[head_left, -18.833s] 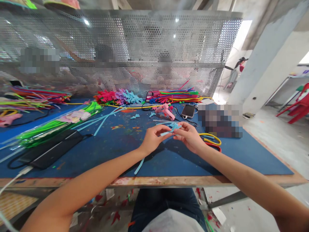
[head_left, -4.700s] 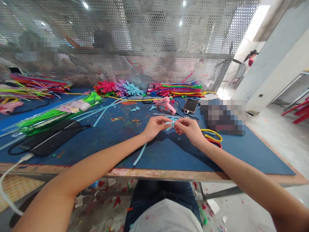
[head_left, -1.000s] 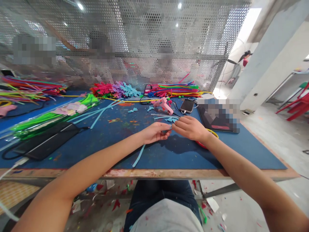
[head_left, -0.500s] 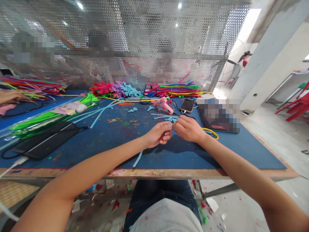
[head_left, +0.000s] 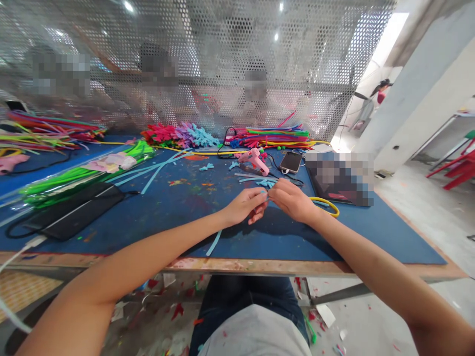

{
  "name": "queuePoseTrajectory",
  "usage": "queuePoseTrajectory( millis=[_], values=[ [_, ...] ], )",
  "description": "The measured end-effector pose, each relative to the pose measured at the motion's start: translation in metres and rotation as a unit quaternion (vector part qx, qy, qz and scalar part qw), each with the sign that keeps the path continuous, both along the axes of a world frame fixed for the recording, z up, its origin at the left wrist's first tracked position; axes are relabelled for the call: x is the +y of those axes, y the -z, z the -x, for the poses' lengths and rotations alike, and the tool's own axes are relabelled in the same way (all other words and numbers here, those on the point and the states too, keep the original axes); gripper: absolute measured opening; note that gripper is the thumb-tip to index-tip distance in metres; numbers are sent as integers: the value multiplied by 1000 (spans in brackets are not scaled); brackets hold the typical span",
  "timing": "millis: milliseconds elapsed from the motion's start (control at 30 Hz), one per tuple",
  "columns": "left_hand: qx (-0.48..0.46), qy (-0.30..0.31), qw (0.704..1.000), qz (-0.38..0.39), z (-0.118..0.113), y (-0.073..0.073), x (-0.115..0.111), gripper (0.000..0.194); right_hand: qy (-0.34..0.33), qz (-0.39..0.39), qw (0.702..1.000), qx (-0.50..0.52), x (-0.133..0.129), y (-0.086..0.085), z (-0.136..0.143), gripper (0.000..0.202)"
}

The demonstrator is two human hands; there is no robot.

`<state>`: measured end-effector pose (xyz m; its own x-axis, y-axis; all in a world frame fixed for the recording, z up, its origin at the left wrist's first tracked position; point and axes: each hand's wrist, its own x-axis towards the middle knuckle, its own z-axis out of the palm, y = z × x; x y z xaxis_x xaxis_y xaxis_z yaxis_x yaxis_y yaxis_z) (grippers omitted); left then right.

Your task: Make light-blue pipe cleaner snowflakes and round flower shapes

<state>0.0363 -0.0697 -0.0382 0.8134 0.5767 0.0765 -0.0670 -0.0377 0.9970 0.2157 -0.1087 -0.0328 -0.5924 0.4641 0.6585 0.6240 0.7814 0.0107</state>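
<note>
My left hand [head_left: 247, 203] and my right hand [head_left: 291, 199] meet above the blue table mat, fingertips pinched together. Between them is a small bit of light blue pipe cleaner, mostly hidden by the fingers. The lower fingers of my left hand hang loosely curled. From beneath my left wrist a light blue pipe cleaner strip [head_left: 214, 243] runs toward the front edge; whether it joins the held piece cannot be seen. Just behind my hands lie bent light blue pieces [head_left: 265, 183], and a pink glue gun [head_left: 254, 161] rests farther back.
At right are a phone [head_left: 290, 162], a dark flat tablet-like thing [head_left: 326, 178] and a yellow cable [head_left: 330, 203]. Bundled pipe cleaners [head_left: 274, 136] line the back by a perforated metal screen [head_left: 215, 59]. Left, a black case [head_left: 77, 210] lies beside bagged green pipe cleaners [head_left: 85, 170].
My left hand's lower fingers have loosened and uncurled a little, while both hands stay together. Another person's hand at the left edge has gone from view. The view has shifted slightly.
</note>
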Motion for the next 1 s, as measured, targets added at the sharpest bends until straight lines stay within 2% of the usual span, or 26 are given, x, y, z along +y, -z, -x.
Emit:
queuePoseTrajectory(
  millis=[100,200,267,300,367,433,500,567,633,667,700,733,767,800,833,867,933,1000],
  values=[
    [5,-29,994,-108,3,0,-1,31,-19,36,998,48,-3,-1,2,12],
    [24,-59,970,-234,6,-3,-1,31,-36,118,985,121,-10,-2,9,13],
    [35,-85,944,-318,8,-4,0,32,-36,198,960,193,-14,-1,17,17],
    [39,-100,927,-360,9,-5,1,31,-39,247,938,241,-16,0,21,19],
    [50,-120,891,-434,12,-7,5,29,-69,357,861,355,-19,1,30,22],
    [71,-105,865,-485,15,-11,10,24,-114,473,744,458,-21,3,37,23],
    [96,-57,851,-514,19,-17,16,18,-138,577,617,517,-21,4,41,23],
    [110,-12,842,-528,23,-25,22,15,-142,673,500,525,-19,3,40,26],
    [108,19,832,-543,27,-31,27,14,-143,751,400,506,-16,3,38,29],
    [105,37,819,-562,28,-32,30,15,-141,779,364,490,-15,2,36,29],
    [99,55,800,-589,29,-32,32,15,-141,799,341,475,-14,2,35,29],
    [91,68,776,-620,29,-31,34,16,-142,804,338,469,-13,2,34,29],
    [79,70,754,-648,29,-29,36,15,-144,791,356,476,-13,2,34,28],
    [64,52,743,-664,28,-25,38,13,-145,761,395,494,-12,3,34,27],
    [47,14,749,-661,27,-21,40,10,-144,711,453,518,-12,3,34,25],
    [25,-38,771,-635,24,-16,42,12,-138,643,524,541,-11,4,34,24],
    [-17,-124,847,-517,18,-8,45,36,-99,487,674,547,-7,6,30,21],
    [-67,-140,924,-349,12,-3,46,51,-27,353,796,491,-3,7,24,20]
  ],
)
